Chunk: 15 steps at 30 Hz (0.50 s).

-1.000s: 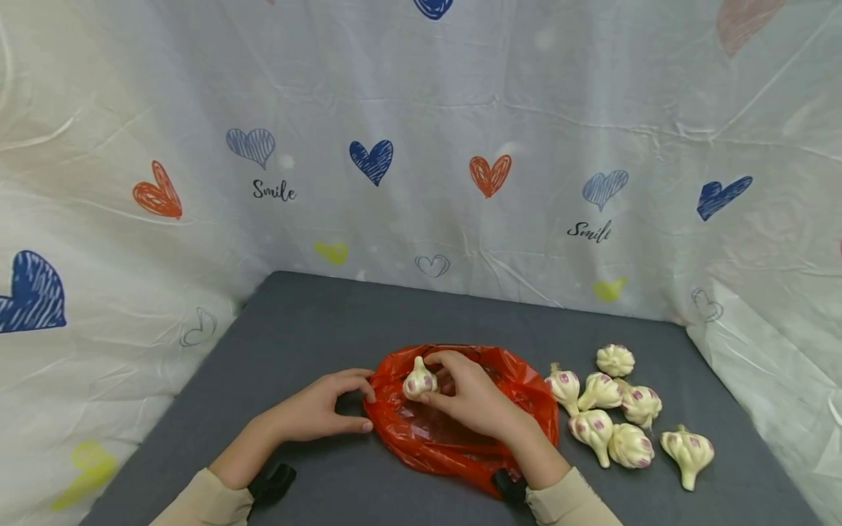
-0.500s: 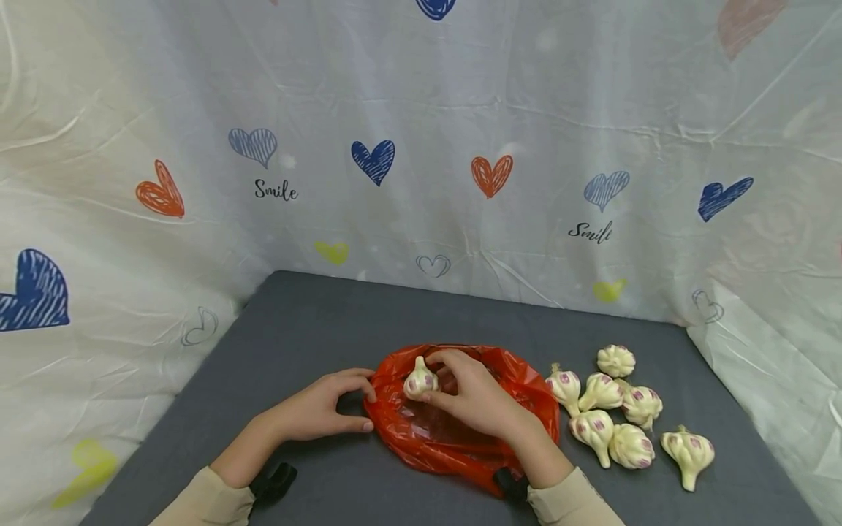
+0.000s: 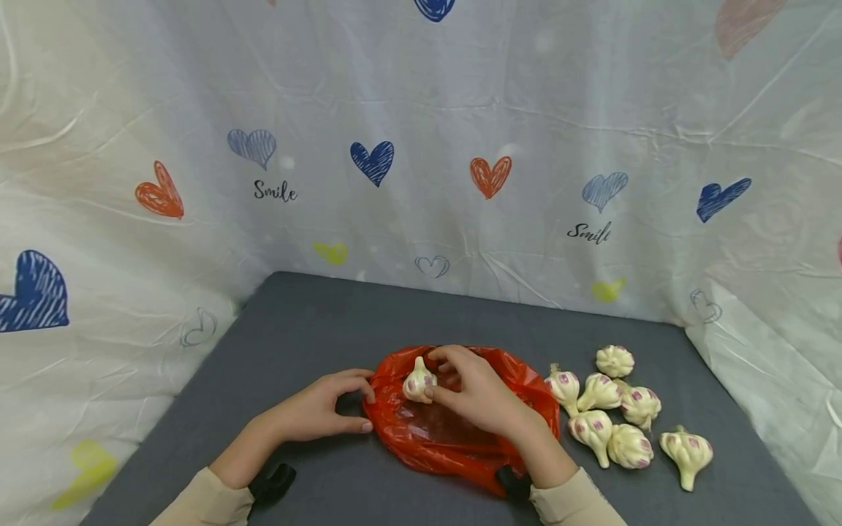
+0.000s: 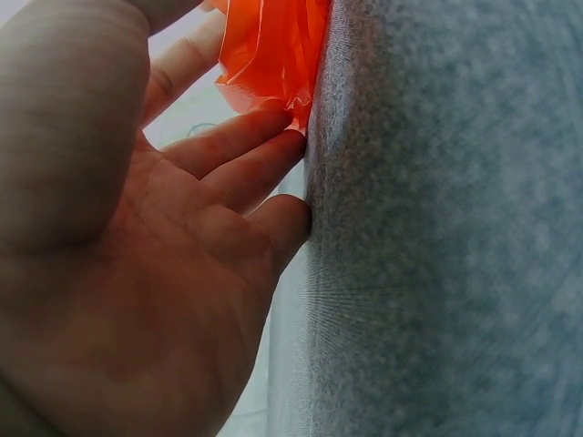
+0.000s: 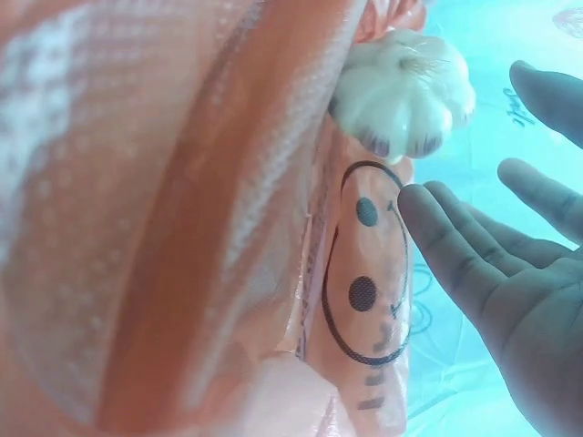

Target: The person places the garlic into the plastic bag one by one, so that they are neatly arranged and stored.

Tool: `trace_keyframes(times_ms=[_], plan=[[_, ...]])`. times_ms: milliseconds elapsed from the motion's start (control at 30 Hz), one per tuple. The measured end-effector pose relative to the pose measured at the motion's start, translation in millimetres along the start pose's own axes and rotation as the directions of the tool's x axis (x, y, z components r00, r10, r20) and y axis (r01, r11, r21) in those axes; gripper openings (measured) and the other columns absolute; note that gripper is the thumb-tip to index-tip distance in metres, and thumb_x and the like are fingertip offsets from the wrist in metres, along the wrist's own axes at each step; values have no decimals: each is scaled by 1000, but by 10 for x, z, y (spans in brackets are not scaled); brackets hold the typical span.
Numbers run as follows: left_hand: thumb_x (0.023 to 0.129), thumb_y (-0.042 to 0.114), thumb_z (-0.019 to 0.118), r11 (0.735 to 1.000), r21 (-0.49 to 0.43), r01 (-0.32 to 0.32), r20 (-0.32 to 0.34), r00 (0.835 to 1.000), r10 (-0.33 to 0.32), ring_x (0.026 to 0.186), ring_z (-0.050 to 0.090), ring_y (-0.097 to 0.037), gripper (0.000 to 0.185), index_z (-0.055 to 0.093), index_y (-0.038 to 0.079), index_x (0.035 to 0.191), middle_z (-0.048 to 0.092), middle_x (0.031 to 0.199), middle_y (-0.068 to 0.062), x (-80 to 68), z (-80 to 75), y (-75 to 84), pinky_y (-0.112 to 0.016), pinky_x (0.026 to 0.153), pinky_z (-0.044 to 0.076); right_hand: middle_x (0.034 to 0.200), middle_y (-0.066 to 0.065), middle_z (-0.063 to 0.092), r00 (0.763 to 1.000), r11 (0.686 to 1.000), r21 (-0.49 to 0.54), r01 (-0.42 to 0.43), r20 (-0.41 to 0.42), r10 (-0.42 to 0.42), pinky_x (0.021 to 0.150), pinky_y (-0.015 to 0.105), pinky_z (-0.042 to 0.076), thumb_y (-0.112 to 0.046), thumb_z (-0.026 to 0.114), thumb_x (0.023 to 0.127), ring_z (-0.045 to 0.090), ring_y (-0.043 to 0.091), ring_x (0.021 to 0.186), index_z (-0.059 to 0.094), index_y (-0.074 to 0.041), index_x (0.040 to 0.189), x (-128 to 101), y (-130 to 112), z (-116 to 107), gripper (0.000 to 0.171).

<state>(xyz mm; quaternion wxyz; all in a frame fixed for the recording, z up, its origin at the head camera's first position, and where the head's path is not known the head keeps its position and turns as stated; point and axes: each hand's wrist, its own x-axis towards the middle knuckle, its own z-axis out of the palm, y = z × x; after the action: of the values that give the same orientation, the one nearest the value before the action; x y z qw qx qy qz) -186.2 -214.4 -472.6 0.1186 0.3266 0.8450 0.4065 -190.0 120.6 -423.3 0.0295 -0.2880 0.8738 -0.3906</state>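
Note:
A red plastic bag (image 3: 421,454) lies spread on the dark grey table with its mouth facing up. On its left inner side rests a garlic bulb (image 3: 418,383), stem upward. My right hand (image 3: 476,391) is over the bag just right of that bulb; the right wrist view shows its fingers (image 5: 455,241) spread and apart from the garlic bulb (image 5: 405,96). At the bag's left edge is my left hand (image 3: 322,405), fingers loosely bent. In the left wrist view its fingertips (image 4: 273,118) touch the red plastic (image 4: 273,55) and hold nothing.
Several more garlic bulbs (image 3: 595,431) lie in a cluster right of the bag, one bulb (image 3: 687,454) a little apart. A white curtain (image 3: 421,219) with hearts hangs behind and beside the table (image 3: 316,321).
My right thumb and fingers have come off the garlic bulb and drawn slightly right. The bulb stays in place on the bag. My left hand has not moved.

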Motion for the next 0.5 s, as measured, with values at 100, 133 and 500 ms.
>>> trace_keyframes(times_ms=[100,133,500], plan=[[97,50,83,1000,3,-5,-1,1000,5,154,44,-41,29,69,34,116,50,164,-13,9,-6,3,-68,118,40,142,10,66,1000,1000,13,5,-10,-5,99,47,60,-27,83,101,69,25,119,63,-7,146,-4,-26,-27,53],[97,50,83,1000,5,-8,-3,1000,8,154,44,-41,29,69,34,116,50,164,-13,11,-7,2,-68,118,40,141,10,66,1000,1000,15,8,-13,-8,99,48,60,-27,83,101,69,25,119,63,-7,146,-7,-31,-35,53],[98,51,82,1000,12,-10,4,1000,10,154,44,-41,28,69,34,117,49,165,-13,4,13,-12,-68,117,41,145,8,63,998,998,59,-19,-52,22,101,54,58,-27,81,103,68,31,122,62,-17,147,-80,-94,-182,49]])
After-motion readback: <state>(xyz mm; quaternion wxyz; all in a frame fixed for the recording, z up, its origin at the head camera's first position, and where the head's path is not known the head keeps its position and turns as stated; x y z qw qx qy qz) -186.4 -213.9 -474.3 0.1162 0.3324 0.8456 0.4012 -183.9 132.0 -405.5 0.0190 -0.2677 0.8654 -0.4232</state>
